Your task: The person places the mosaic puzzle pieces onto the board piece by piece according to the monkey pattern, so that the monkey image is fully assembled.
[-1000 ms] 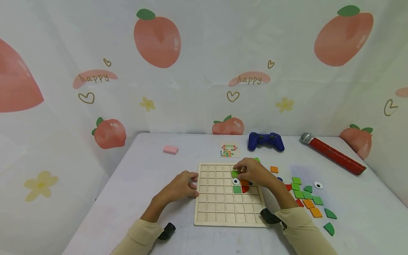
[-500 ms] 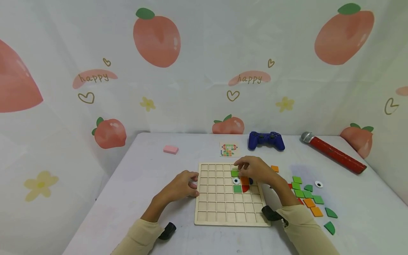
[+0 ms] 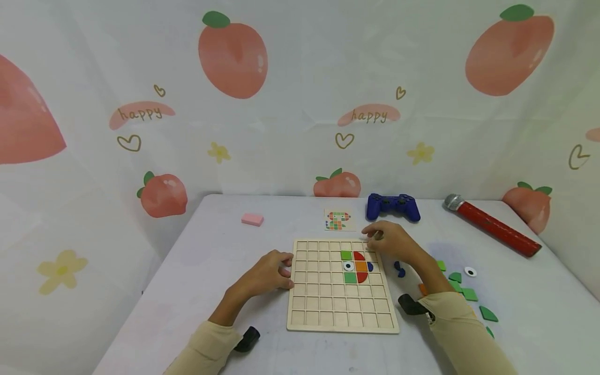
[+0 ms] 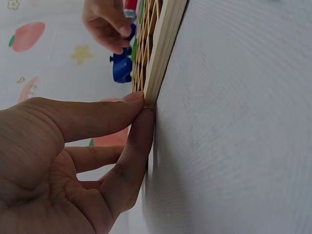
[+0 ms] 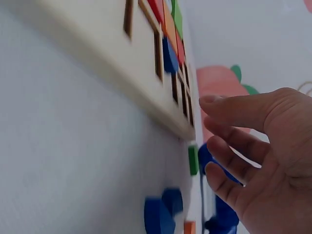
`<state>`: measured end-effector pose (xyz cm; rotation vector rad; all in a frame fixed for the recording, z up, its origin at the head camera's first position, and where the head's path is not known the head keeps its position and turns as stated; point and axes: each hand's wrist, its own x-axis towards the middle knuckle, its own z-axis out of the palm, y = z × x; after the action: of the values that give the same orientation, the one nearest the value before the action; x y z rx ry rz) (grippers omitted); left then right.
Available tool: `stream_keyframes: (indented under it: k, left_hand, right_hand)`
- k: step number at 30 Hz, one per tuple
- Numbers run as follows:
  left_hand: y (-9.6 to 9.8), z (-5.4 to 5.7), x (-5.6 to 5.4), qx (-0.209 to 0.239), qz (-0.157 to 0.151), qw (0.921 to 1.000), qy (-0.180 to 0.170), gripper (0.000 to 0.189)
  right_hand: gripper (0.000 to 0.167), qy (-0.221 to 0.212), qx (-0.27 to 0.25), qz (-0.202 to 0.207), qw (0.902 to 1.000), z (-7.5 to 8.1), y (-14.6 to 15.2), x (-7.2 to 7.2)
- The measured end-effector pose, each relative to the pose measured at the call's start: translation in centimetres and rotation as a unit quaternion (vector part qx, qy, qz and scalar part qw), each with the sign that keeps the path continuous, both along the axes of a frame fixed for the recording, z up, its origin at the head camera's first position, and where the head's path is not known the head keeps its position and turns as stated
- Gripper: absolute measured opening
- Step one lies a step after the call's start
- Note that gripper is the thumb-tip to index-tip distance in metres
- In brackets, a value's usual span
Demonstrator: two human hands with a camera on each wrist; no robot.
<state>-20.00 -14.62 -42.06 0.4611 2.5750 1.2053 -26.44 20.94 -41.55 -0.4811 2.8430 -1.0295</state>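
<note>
A pale wooden grid board [image 3: 320, 307] lies flat on the table. My left hand [image 3: 265, 275] pinches its left edge, thumb on top and a finger against the side in the left wrist view. Over the board's far right corner is my right hand [image 3: 392, 241], fingers loosely bent and nothing between them in the right wrist view. Set in the grid are a light green square [image 3: 346, 255], a white eye piece [image 3: 348, 266], a green square [image 3: 350, 278], an orange square [image 3: 361, 266], two red curved pieces [image 3: 362, 277] and a blue curved piece [image 3: 370, 266].
Behind the board lie a pattern card [image 3: 337, 220], a pink block [image 3: 252, 219], a blue game controller [image 3: 393, 207] and a red microphone [image 3: 492, 225]. Right of it are blue pieces [image 3: 400, 269], an eye piece [image 3: 471, 271] and several green pieces [image 3: 469, 294], partly behind the right arm.
My right hand has moved right and away from the light green square to the board's far right corner, uncovering the red and blue pieces. The left hand stays at the board's edge.
</note>
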Motion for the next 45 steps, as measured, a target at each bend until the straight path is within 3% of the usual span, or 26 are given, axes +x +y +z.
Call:
stream_keyframes:
  k: [4, 13, 33, 40, 45]
  left_hand:
    - [0.0, 0.0, 0.0, -0.001, -0.001, 1.0000, 0.000, 0.043]
    - [0.0, 0.0, 0.1, 0.004, 0.005, 1.0000, -0.001, 0.059]
    - [-0.1, -0.1, -0.1, 0.008, -0.004, 1.0000, 0.000, 0.046]
    - [-0.1, -0.1, -0.1, 0.005, -0.004, 1.0000, 0.001, 0.045]
    - [0.0, 0.0, -0.1, 0.001, -0.003, 1.0000, -0.001, 0.038]
  right_hand:
    - [0.037, -0.015, 0.025, -0.022, 0.9993, -0.1, 0.9, -0.7]
    - [0.039, -0.018, 0.055, -0.041, 0.9975, -0.6, 2.2, -1.5]
    - [0.031, -0.027, 0.079, -0.024, 0.9962, -0.4, 2.5, -2.0]
    - [0.032, -0.033, 0.063, -0.029, 0.9971, -0.2, 2.4, -1.7]
    - [0.033, -0.012, 0.048, -0.010, 0.9987, 0.0, 1.6, -1.4]
